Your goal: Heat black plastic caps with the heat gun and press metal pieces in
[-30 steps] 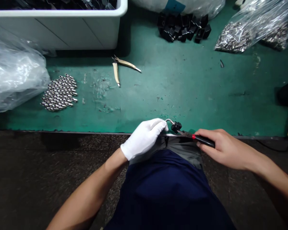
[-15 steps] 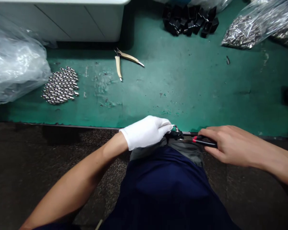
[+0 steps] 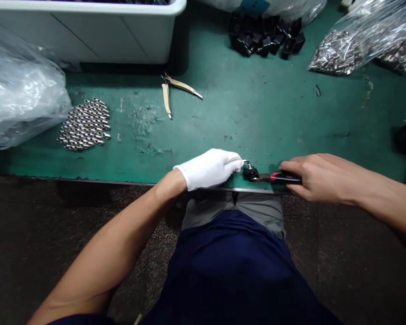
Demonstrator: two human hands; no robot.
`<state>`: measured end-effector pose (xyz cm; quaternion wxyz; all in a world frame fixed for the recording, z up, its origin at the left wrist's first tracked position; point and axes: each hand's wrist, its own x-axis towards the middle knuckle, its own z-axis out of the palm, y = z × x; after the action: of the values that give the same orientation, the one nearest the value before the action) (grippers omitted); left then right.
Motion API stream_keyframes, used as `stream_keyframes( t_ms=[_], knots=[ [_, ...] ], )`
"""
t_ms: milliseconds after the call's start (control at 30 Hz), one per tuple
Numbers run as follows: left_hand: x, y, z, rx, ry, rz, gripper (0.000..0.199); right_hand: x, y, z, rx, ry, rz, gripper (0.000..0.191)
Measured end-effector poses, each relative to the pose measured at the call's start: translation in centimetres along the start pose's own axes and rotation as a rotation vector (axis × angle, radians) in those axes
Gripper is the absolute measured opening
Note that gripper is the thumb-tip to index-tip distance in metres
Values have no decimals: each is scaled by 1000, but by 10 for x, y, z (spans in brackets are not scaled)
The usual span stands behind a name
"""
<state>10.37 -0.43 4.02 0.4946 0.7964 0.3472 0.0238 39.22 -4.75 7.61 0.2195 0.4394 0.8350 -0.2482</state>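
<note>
My left hand, in a white cotton glove, pinches a thin bent metal wire at its fingertips. The wire joins a small black plastic part. My right hand, bare, grips a tool with a black handle and red collar, probably pliers. Its thin metal tip reaches the black part, and my fingers hide most of the handle. Both hands rest just above the front edge of the green bench mat.
Beyond my hands lie beige-handled pliers and a pile of steel tubes. Farther back are a white plastic bin, black plastic parts and a clear bag of metal pieces. A crumpled clear bag sits at left.
Both hands have moved forward over the bench edge, away from my lap, with the black part and tool between them. The right hand has also come closer to the black part.
</note>
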Motion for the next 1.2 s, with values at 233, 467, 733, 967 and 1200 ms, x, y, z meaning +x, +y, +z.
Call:
stream_keyframes(
  t_ms=[233, 467, 733, 967, 1200],
  knots=[
    [9, -1, -11, -60, -91, -56, 36, 10, 9, -1, 132, -20, -69, 25],
    [-8, 4, 0, -167, 205, -142, 37, 0, -5, -4, 346, 36, 119, 31],
    [-29, 8, 12, -351, 284, -90, 35, -14, -8, -4, 868, -119, 55, 32],
    [-32, 7, 12, -478, 195, -141, 35, -15, -8, -6, 1216, -261, -94, 30],
    [-35, 7, 21, -907, 111, -273, 34, -19, -18, 0, 1368, -298, -32, 29]
  ],
)
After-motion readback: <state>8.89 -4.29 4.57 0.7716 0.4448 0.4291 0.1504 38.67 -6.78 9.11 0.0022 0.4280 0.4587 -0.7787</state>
